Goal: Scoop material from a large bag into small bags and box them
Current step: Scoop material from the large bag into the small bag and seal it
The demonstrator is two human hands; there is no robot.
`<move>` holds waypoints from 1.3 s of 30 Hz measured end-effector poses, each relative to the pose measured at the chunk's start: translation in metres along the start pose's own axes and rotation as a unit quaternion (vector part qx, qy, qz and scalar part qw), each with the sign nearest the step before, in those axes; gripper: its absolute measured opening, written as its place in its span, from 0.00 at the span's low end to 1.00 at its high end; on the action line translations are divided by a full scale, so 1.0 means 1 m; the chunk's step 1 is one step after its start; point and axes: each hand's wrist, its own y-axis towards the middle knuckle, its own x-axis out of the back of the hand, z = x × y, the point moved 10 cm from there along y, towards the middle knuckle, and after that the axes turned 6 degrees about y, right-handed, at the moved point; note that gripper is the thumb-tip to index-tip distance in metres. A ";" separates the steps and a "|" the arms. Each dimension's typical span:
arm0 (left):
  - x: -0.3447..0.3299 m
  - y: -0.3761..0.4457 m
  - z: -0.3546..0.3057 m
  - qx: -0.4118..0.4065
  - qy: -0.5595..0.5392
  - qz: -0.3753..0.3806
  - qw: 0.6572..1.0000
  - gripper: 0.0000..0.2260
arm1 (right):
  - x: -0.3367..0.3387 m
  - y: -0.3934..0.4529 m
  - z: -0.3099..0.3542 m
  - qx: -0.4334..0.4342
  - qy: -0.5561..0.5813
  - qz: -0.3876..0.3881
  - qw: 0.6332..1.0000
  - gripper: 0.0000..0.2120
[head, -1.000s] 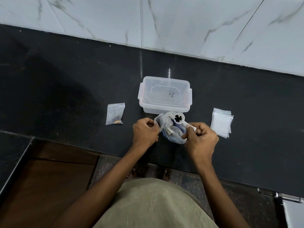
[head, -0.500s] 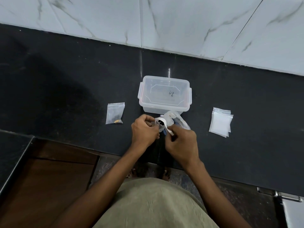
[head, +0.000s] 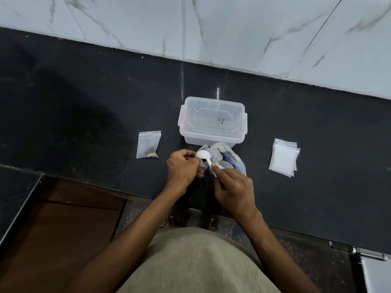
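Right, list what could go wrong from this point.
1. The white spoon is turned over the small bag pinched in the left hand; if the bag's mouth narrows, material may spill onto the dark counter.
2. The big bag lies slumped and unheld beside the right hand, so a nudge might tip its contents out.
3. The box still has its lid on, which will delay packing.

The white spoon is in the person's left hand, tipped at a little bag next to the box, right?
Not quite. In the head view the white spoon is held by the right hand, not the left. The left hand holds the little bag beside the box.
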 end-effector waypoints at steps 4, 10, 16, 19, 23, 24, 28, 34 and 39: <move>0.000 0.001 -0.001 -0.002 0.001 0.001 1.000 0.08 | 0.004 -0.002 -0.001 0.010 -0.005 -0.015 1.000 0.12; 0.001 0.002 -0.003 -0.011 0.011 0.001 1.000 0.06 | 0.004 -0.002 -0.018 -0.077 0.049 -0.015 0.996 0.09; 0.001 0.003 -0.003 -0.013 0.025 0.003 1.000 0.05 | -0.020 -0.023 -0.063 -0.473 0.414 -0.049 0.776 0.04; 0.000 0.006 0.000 -0.011 0.036 0.003 0.999 0.08 | -0.018 -0.027 -0.073 -0.513 0.484 -0.090 0.703 0.06; -0.001 0.006 0.002 -0.008 0.033 0.007 0.999 0.08 | -0.004 -0.035 -0.090 -0.540 0.456 -0.127 0.697 0.08; -0.001 0.006 0.002 -0.008 0.033 0.009 0.999 0.08 | 0.000 -0.037 -0.095 -0.543 0.445 -0.136 0.699 0.08; -0.002 0.006 0.002 -0.012 0.039 0.017 0.999 0.08 | 0.015 -0.036 -0.100 -0.511 0.401 -0.137 0.748 0.07; -0.008 0.005 -0.003 -0.027 0.041 0.033 0.998 0.07 | 0.031 0.003 -0.042 -0.201 0.175 -0.063 0.962 0.10; -0.006 0.005 -0.002 -0.015 0.035 0.034 0.999 0.10 | -0.002 -0.005 -0.020 -0.056 0.007 0.062 0.996 0.15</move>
